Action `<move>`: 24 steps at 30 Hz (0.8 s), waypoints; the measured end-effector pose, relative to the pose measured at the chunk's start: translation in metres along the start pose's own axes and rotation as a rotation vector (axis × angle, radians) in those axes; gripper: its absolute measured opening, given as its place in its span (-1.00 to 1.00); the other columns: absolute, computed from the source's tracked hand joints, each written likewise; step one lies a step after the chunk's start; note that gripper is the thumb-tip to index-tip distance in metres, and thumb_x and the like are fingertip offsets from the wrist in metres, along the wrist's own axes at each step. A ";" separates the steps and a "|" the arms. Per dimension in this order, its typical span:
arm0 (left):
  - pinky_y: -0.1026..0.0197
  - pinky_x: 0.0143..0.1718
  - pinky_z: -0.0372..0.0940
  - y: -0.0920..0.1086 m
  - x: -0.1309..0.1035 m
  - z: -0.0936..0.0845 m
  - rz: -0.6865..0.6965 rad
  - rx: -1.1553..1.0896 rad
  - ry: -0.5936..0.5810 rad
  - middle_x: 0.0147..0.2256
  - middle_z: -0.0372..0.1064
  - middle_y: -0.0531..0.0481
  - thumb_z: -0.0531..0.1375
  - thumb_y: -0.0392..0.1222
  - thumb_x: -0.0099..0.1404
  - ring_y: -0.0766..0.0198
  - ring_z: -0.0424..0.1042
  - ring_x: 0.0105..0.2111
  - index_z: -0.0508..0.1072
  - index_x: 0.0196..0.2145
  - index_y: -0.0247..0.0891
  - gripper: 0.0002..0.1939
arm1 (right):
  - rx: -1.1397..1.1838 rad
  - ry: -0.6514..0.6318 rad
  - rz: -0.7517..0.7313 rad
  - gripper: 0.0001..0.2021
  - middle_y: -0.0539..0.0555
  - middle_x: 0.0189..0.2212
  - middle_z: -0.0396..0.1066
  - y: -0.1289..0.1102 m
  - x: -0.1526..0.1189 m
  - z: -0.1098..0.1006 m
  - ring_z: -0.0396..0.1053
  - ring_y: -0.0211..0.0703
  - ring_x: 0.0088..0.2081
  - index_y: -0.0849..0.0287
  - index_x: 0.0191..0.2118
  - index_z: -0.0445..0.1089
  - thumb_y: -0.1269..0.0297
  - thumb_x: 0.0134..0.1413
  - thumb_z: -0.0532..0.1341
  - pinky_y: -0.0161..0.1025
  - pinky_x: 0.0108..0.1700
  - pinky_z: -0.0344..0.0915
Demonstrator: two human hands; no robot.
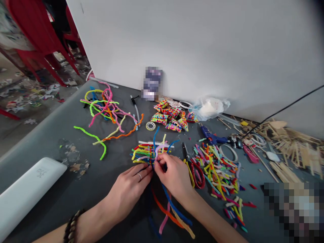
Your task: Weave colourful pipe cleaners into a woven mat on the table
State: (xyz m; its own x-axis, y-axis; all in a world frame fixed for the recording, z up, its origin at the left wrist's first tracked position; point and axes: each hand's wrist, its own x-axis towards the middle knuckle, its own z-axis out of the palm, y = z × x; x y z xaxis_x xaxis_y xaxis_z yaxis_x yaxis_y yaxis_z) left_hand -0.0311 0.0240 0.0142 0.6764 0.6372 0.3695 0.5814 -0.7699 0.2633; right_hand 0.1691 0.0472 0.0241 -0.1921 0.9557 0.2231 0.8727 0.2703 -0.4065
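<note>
A small woven piece of colored pipe cleaners (143, 152) lies on the grey table in front of me, with loose ends sticking out at the far and near sides. My left hand (134, 179), wearing a ring, holds its near edge with the fingers close together. On the right, my right hand (174, 170) pinches a lilac pipe cleaner (159, 148) at the weave, thumb and index finger meeting. Long blue, orange, pink and tan pipe cleaners (174, 209) trail toward me beneath my hands. The fingertips hide part of the weave.
Right of my hand lie red-handled scissors (197, 173), a pile of cut pipe cleaners (222, 172), a blue glue gun (212, 135) and wooden sticks (291, 145). Finished woven pieces (172, 114) sit behind, long pipe cleaners (108, 104) far left, a white device (30, 192) near left.
</note>
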 end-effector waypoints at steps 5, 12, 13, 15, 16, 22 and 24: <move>0.00 0.06 0.49 0.001 0.001 -0.001 -0.005 0.008 0.010 0.02 0.55 -0.14 0.01 -0.50 0.35 0.02 0.52 0.06 0.50 0.02 -0.40 -0.61 | 0.049 -0.037 0.049 -0.95 -0.08 -0.46 0.52 -0.002 -0.001 0.000 0.49 -0.14 -0.35 0.07 -0.21 0.46 0.32 0.23 0.24 -0.25 -0.26 0.21; 0.02 0.05 0.50 0.002 0.001 -0.001 -0.006 0.021 0.008 0.02 0.55 -0.13 0.00 -0.51 0.35 0.04 0.52 0.06 0.49 0.04 -0.40 -0.59 | 0.141 -0.058 0.045 -0.92 -0.06 -0.44 0.53 0.000 -0.006 -0.008 0.48 -0.15 -0.34 0.08 -0.21 0.50 0.28 0.17 0.30 -0.28 -0.25 0.26; 0.02 0.05 0.50 0.002 0.001 -0.001 -0.006 0.026 0.009 0.01 0.55 -0.13 0.00 -0.51 0.34 0.04 0.52 0.06 0.49 0.03 -0.40 -0.59 | 0.172 -0.063 0.068 -0.92 -0.07 -0.44 0.53 0.000 -0.005 -0.008 0.49 -0.17 -0.35 0.07 -0.21 0.51 0.29 0.16 0.31 -0.29 -0.27 0.27; 0.03 0.05 0.50 0.002 0.001 -0.001 -0.008 0.034 0.011 0.01 0.56 -0.13 -0.01 -0.52 0.33 0.05 0.52 0.06 0.49 0.02 -0.39 -0.59 | 0.207 -0.071 0.098 -0.93 -0.08 -0.44 0.54 0.000 -0.004 -0.007 0.50 -0.18 -0.38 0.06 -0.22 0.52 0.29 0.16 0.32 -0.31 -0.30 0.28; 0.03 0.06 0.50 0.002 0.001 0.000 -0.010 0.034 0.014 0.01 0.56 -0.12 -0.01 -0.53 0.33 0.06 0.52 0.05 0.50 0.01 -0.38 -0.59 | 0.208 -0.065 0.100 -0.94 -0.07 -0.44 0.54 0.001 -0.004 -0.006 0.49 -0.19 -0.39 0.06 -0.23 0.53 0.30 0.16 0.32 -0.31 -0.31 0.28; 0.06 0.06 0.50 0.001 0.003 0.001 -0.029 -0.014 0.041 0.00 0.56 -0.09 -0.03 -0.57 0.27 0.10 0.52 0.06 0.50 -0.02 -0.35 -0.54 | 0.264 -0.025 0.153 -0.95 -0.11 -0.50 0.50 0.001 -0.004 0.000 0.42 -0.24 -0.51 0.05 -0.27 0.53 0.31 0.12 0.35 -0.32 -0.44 0.23; 0.05 0.05 0.51 0.000 0.002 0.001 -0.038 -0.035 0.058 0.00 0.56 -0.08 -0.02 -0.57 0.28 0.09 0.52 0.05 0.51 -0.02 -0.35 -0.55 | 0.292 -0.035 0.184 -0.94 -0.13 -0.53 0.47 0.001 -0.004 0.000 0.40 -0.25 -0.52 0.06 -0.28 0.50 0.30 0.10 0.37 -0.32 -0.47 0.21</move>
State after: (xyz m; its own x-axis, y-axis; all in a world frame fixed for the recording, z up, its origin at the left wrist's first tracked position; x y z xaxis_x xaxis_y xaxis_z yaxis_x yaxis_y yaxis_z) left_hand -0.0291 0.0250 0.0139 0.6259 0.6638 0.4094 0.5898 -0.7463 0.3085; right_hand 0.1709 0.0440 0.0227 -0.0628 0.9936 0.0940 0.7298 0.1100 -0.6748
